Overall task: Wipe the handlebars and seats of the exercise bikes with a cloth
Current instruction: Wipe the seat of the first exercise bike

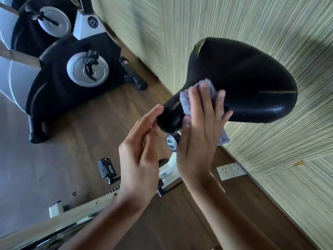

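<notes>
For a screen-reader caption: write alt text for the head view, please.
The right hand presses a cloth flat on a black seat, while the left hand touches its nose. Another bike stands behind.

Under the right hand (200,141) the cloth (185,101) is pale lavender, the seat (243,78) beyond it black with fine dotted perforations, the wall (270,24) past it streaked pale green, the floor (93,138) left of it dark brown woodgrain.

The dark wood floor (100,109) bears a black exercise bike (59,91), a white-framed bike (90,204) beside it.
</notes>
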`<state>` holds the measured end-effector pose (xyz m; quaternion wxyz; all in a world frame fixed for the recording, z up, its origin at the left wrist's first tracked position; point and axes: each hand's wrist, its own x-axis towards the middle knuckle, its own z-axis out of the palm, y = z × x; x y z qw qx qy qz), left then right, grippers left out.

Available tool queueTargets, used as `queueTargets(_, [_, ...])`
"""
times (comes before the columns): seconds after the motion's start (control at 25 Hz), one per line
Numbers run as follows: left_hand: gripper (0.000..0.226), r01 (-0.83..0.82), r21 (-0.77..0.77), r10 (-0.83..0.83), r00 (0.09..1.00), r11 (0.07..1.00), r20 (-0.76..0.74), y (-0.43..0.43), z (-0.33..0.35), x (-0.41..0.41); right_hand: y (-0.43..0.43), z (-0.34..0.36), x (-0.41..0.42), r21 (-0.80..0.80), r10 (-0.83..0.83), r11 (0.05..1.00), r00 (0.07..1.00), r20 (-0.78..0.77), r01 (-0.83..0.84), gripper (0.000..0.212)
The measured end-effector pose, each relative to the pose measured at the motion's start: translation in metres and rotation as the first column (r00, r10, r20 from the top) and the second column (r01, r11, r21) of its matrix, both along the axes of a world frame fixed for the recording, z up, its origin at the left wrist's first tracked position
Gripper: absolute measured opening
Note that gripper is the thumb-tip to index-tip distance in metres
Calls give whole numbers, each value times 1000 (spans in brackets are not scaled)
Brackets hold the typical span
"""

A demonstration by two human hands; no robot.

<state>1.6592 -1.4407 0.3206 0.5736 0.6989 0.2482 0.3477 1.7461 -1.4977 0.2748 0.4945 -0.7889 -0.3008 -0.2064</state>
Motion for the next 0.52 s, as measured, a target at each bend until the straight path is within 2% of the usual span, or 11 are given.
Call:
queueTargets(0.16, [39, -10, 40, 10, 1000, 999, -17, -3, 0, -1, -9, -16, -14, -142, 78, 989, 973, 216, -48, 44])
queueTargets(0.32, [40, -23, 92, 26, 999, 995, -36, -7, -3, 0, -2, 9, 6, -7, -9, 1000, 1000, -1, 9, 46])
queueTargets(0.36, [40, -26, 104, 31, 999, 994, -42, -6, -4, 0, 0, 10, 1, -29, 7, 1000, 999, 35, -6, 44])
queueTargets(0.44, [42, -28, 132, 38, 997, 991, -67, -10, -4, 1, -14, -3, -1, -171, 29, 985, 980, 196, 6, 47])
queueTargets(0.52, [47, -31, 298, 80, 985, 954, -155, -16, 0, 3, -38, -9, 16, -255, -15, 965, 979, 202, 68, 58])
